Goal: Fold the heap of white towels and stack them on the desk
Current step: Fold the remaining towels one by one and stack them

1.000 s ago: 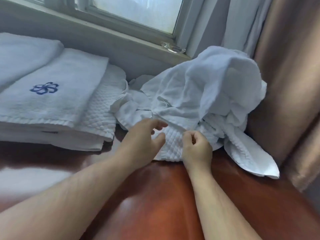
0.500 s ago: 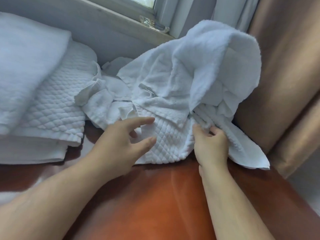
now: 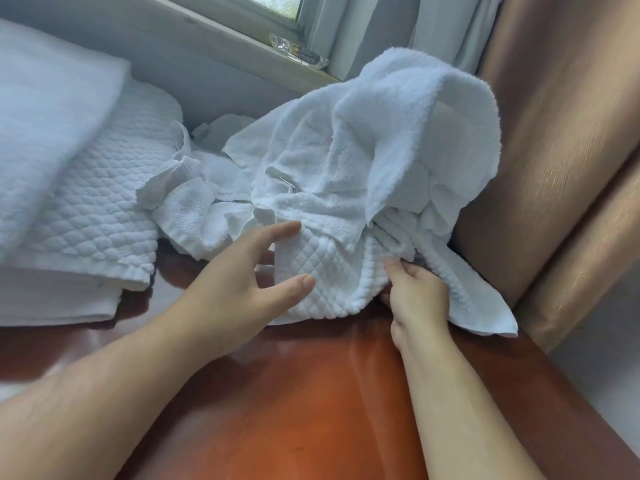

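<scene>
Pinching the edge of the bumpy towel (image 3: 322,268) with my right hand (image 3: 417,292), I have my fingers curled round the cloth at the bottom right of the heap of white towels (image 3: 363,150). The bumpy towel has little diamond shapes all over it and sticks out from under the front of the heap, on the side closest to me. My left hand (image 3: 242,285) is open at the front left of the heap, with the fingers spread out and almost straight. Its thumb lies on top of the bumpy towel and its first finger touches the heap just above that. The heap is all crumpled and sits on the shiny red-brown table (image 3: 311,393). A fluffy towel makes a tall hump on top of the heap. To the left of the heap is a stack of folded towels (image 3: 86,209), close beside it, and one of them is bumpy too. A brown curtain (image 3: 554,133) hangs to the right of the heap and touches it. Behind the heap is a window sill (image 3: 242,39) with a small glass dish (image 3: 299,53) on it.
</scene>
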Demonstrator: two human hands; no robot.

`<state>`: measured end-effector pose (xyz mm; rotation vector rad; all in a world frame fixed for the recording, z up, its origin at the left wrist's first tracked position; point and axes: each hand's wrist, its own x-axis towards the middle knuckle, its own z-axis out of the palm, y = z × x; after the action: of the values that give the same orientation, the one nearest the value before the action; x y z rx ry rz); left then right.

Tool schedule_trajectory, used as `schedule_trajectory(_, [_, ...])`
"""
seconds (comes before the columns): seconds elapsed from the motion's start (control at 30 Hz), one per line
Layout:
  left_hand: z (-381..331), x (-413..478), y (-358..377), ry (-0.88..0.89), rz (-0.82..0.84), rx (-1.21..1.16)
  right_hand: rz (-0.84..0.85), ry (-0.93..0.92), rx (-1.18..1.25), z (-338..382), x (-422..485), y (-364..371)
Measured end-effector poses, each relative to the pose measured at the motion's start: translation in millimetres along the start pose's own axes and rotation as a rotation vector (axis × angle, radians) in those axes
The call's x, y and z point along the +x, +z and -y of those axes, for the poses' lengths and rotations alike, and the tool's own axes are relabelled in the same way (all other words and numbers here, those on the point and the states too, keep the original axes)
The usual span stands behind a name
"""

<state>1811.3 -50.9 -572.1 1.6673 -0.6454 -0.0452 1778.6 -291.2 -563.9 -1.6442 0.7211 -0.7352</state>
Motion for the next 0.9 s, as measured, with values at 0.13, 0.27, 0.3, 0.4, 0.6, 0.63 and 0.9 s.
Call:
schedule_trajectory(0.13, [1, 1, 2, 0.05, 0.008, 0.196, -0.02, -0.075, -0.063, 7, -4, -1])
schedule_trajectory(0.27, [3, 0, 5, 0.038, -0.018, 0.283, -0.228, -0.298, -0.307, 12, -6, -10])
schedule_trajectory(0.3, [2, -1, 6, 0.036, -0.03, 0.315, -0.35, -0.328, -0.363, 15, -6, -12])
schedule_trajectory(0.4, [-4, -6, 10, 0.072, -0.086, 0.517, -0.425, -0.177, -0.626, 15, 1, -22])
schedule_trajectory(0.6, [-21, -9, 8, 0.264, -0.125, 0.744, -0.333, -0.417, -0.527, 22, -8, -17])
schedule_trajectory(0.63, [-22, -10, 9, 0.244, -0.057, 0.78, -0.287, -0.451, -0.366, 27, -12, -15])
schedule_trajectory(0.9, [-2, -6, 19, 0.136, 0.048, 0.862, 0.307, -0.267, 0.821, 68, -38, -24])
